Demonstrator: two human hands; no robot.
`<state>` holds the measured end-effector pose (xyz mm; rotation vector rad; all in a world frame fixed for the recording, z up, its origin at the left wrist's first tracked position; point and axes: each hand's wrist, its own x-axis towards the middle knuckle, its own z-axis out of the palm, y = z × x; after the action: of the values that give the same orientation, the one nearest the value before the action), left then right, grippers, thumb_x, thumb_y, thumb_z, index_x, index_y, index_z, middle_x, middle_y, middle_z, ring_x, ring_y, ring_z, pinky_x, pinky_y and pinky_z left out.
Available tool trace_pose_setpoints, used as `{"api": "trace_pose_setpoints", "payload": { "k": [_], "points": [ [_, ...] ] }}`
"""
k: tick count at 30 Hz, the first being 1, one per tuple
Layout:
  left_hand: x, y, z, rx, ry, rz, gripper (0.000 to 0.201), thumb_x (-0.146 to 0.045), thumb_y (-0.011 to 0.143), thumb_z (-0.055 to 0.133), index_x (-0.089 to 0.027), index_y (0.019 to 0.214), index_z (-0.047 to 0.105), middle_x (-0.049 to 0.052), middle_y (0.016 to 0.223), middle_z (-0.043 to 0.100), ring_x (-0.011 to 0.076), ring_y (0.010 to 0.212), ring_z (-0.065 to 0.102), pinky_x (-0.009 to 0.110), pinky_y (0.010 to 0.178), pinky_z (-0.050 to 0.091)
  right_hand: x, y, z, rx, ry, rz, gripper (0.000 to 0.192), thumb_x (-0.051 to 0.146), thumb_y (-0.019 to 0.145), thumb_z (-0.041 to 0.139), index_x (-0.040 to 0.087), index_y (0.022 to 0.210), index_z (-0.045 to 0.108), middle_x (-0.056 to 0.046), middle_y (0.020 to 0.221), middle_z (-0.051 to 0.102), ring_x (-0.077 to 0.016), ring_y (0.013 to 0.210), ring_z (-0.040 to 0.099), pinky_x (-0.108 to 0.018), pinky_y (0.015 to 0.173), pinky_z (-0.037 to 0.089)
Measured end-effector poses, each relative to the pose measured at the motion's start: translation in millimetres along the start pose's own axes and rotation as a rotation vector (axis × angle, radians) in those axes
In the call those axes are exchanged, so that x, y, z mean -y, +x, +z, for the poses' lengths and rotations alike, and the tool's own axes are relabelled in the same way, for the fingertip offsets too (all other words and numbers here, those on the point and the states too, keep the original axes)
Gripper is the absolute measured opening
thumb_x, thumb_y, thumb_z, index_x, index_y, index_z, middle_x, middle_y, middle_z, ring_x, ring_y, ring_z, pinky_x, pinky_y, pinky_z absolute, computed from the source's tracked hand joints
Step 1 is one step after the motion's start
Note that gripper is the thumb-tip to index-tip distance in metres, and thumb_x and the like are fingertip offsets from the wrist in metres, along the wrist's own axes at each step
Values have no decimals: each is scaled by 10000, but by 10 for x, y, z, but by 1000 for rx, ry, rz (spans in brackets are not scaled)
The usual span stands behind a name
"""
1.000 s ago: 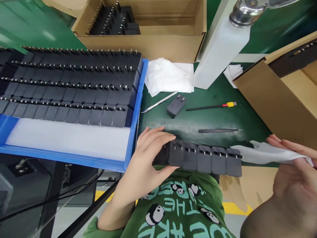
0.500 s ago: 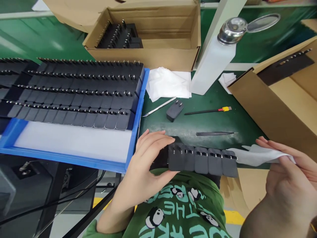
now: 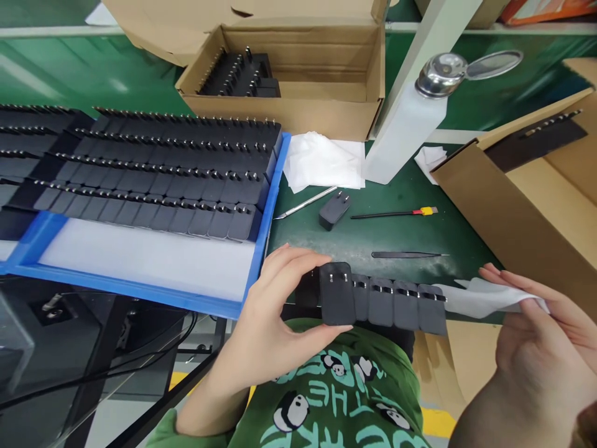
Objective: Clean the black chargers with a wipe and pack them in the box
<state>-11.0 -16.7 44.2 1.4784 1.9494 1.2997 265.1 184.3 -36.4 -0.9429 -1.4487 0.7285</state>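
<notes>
My left hand grips a black plug adapter between thumb and fingers, its two metal prongs facing up. The adapter is raised at the left end of a row of several similar black adapters by the table's front edge. Off to the right, my right hand pinches a white cloth, whose left end reaches the row's right end. Another black adapter lies alone on the green table, prongs up.
A blue tray with rows of adapters stands left. Cardboard boxes are at the back and right. A white pump bottle, white wipes, a craft knife, a black-handled brush and tweezers lie between.
My left hand has lifted and tilted the end adapter, so its front now stands out from the row. My right hand and the cloth have barely moved. The view has shifted slightly.
</notes>
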Motion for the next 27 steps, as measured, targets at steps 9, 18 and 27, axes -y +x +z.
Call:
{"api": "trace_pose_setpoints", "payload": {
  "k": [9,18,27],
  "points": [
    [-26,17,-14,-25,-62,-12,595,-298,737,867,-270,1253,573,48,1187,603,213,1127,566,333,945,500,176,-42,77,-48,58,174,189,220,692,704,169,828,825,-105,813,787,-325,770,757,-531,805,589],
    [-28,-21,-28,-15,-152,-24,611,-284,708,887,-286,1239,584,18,1165,584,180,1095,554,287,927,478,445,-92,181,-57,103,313,203,152,721,681,107,886,789,-116,899,781,-296,869,748,-588,1013,509],
    [-5,-71,-24,-15,-233,11,660,-223,724,869,-274,1306,560,48,1206,550,200,1151,528,288,954,478,422,-97,176,-54,108,306,185,155,735,690,101,886,782,-115,896,780,-287,864,750,-571,1011,509]
  ]
}}
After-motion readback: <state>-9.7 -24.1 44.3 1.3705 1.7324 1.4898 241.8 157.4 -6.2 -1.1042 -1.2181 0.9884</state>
